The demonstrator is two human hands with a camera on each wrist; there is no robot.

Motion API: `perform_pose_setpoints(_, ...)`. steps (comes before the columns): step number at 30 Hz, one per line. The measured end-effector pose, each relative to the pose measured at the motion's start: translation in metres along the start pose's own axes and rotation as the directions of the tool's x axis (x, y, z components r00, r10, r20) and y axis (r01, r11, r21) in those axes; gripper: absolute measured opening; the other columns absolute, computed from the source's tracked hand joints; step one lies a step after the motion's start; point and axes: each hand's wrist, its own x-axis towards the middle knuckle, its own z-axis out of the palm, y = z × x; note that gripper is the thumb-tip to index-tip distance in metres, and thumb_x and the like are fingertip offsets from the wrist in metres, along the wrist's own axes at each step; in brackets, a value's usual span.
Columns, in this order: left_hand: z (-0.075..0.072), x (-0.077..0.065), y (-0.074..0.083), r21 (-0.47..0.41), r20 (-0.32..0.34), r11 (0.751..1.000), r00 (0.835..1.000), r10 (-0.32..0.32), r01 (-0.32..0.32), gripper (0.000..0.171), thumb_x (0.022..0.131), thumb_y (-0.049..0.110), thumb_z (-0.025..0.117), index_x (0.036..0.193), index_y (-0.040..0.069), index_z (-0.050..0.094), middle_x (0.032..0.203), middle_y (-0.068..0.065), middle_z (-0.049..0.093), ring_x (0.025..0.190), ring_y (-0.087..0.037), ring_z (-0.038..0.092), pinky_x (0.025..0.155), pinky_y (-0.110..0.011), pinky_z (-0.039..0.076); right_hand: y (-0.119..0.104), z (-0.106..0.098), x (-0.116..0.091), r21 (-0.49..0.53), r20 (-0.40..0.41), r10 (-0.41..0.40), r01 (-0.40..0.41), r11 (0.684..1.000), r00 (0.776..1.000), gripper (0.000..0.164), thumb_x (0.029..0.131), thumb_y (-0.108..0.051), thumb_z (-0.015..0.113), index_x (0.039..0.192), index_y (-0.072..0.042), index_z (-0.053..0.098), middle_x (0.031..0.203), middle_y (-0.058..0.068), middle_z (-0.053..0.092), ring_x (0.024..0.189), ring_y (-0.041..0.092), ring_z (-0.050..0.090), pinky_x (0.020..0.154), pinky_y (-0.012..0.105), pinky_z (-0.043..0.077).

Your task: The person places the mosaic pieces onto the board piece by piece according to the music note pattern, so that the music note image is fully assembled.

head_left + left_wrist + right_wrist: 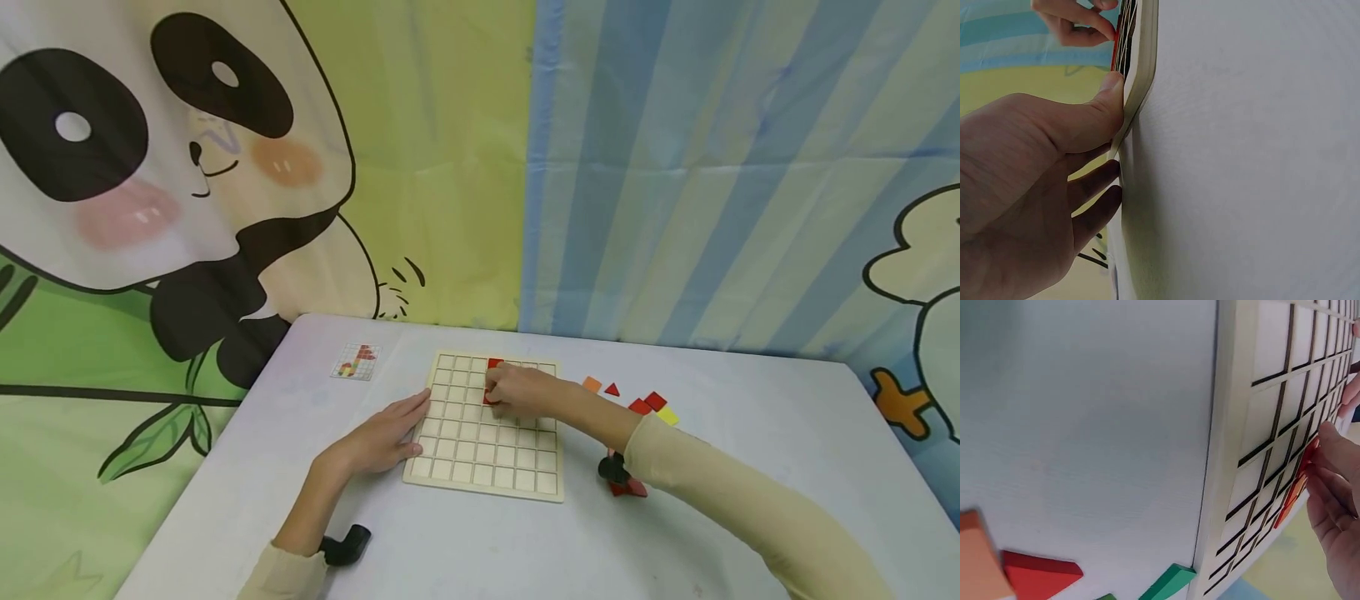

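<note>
A pale wooden grid board (483, 454) lies on the white table. My left hand (382, 437) rests at its left edge, fingers extended; the left wrist view shows the thumb (1107, 106) against the board's rim. Over the upper middle of the grid, my right hand (521, 389) pinches a red tile (1308, 455) at the board's surface, its fingers hiding part of it. Beyond it in the right wrist view, an orange piece (1298, 486) and another red piece (1282, 515) sit in the grid.
A small pattern card (356, 362) lies left of the board. To the right are loose pieces: an orange square (592, 384), a red triangle (612, 389), a yellow piece (667, 415) and several reds. A green piece (1168, 583) lies beside the board's edge. A printed curtain (450, 167) hangs behind.
</note>
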Motion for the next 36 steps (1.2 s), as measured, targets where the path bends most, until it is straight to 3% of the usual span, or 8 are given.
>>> perform_pose_setpoints(3, 0.0, -0.001, 0.0, 0.006, 0.006, 1.0, 1.0, -0.005, 0.005, 0.076, 0.094, 0.024, 0.063, 0.155, 0.008, 0.021, 0.164, -0.007, 0.017, 0.15, -0.032, 0.02, 0.118, -0.052, 0.027, -0.003, -0.002, -0.007, 0.022, 0.005, -0.015, 0.015, 1.0, 1.0, 0.016, 0.093, -0.018, 0.066, 0.103, -0.007, 0.072, 0.106, 0.007, 0.064, 0.095, 0.019, 0.059, 0.08, 0.023, 0.052)
perform_pose_setpoints(8, -0.001, -0.001, -0.001, 0.003, 0.0, 1.0, 1.0, 0.004, -0.004, 0.075, 0.094, 0.023, 0.063, 0.155, 0.008, 0.021, 0.164, -0.006, 0.017, 0.15, -0.032, 0.02, 0.118, -0.051, 0.027, -0.011, -0.007, -0.032, 0.045, -0.095, -0.028, 0.032, 0.998, 0.995, 0.028, 0.092, -0.015, 0.066, 0.118, -0.004, 0.066, 0.116, 0.01, 0.065, 0.107, 0.023, 0.061, 0.088, 0.03, 0.054)
perform_pose_setpoints(14, -0.001, -0.001, -0.003, 0.01, 0.001, 1.0, 1.0, -0.004, 0.004, 0.075, 0.094, 0.023, 0.062, 0.155, 0.009, 0.021, 0.164, -0.005, 0.016, 0.15, -0.031, 0.02, 0.118, -0.052, 0.027, -0.023, -0.002, -0.079, 0.067, -0.161, 0.003, 0.008, 0.998, 0.987, 0.031, 0.088, -0.017, 0.071, 0.119, -0.01, 0.068, 0.119, 0.008, 0.065, 0.111, 0.022, 0.061, 0.085, 0.027, 0.057)
perform_pose_setpoints(20, 0.0, -0.001, -0.002, 0.001, -0.003, 1.0, 1.0, 0.009, -0.009, 0.076, 0.094, 0.024, 0.062, 0.155, 0.009, 0.021, 0.164, -0.006, 0.017, 0.15, -0.031, 0.02, 0.118, -0.051, 0.027, -0.022, 0.007, -0.12, 0.107, -0.163, 0.175, -0.159, 0.982, 0.971, 0.036, 0.087, -0.019, 0.072, 0.122, -0.01, 0.067, 0.123, 0.008, 0.064, 0.112, 0.023, 0.059, 0.083, 0.029, 0.057)
perform_pose_setpoints(27, -0.001, -0.001, -0.001, -0.003, 0.002, 1.0, 1.0, -0.007, 0.007, 0.075, 0.094, 0.023, 0.062, 0.155, 0.01, 0.02, 0.164, -0.006, 0.016, 0.15, -0.031, 0.02, 0.118, -0.051, 0.027, -0.01, 0.005, -0.157, 0.171, -0.157, 0.337, -0.311, 0.935, 0.928, 0.038, 0.086, -0.017, 0.073, 0.121, -0.004, 0.067, 0.119, 0.007, 0.065, 0.109, 0.024, 0.059, 0.086, 0.034, 0.057)
perform_pose_setpoints(36, -0.002, -0.001, 0.0, -0.009, 0.012, 1.0, 1.0, 0.0, 0.0, 0.075, 0.094, 0.022, 0.062, 0.155, 0.009, 0.02, 0.165, -0.006, 0.015, 0.15, -0.032, 0.02, 0.118, -0.052, 0.026, -0.005, 0.004, -0.185, 0.222, -0.131, 0.487, -0.453, 0.863, 0.864, 0.035, 0.084, -0.025, 0.075, 0.117, -0.013, 0.069, 0.117, 0.0, 0.065, 0.109, 0.018, 0.06, 0.086, 0.034, 0.057)
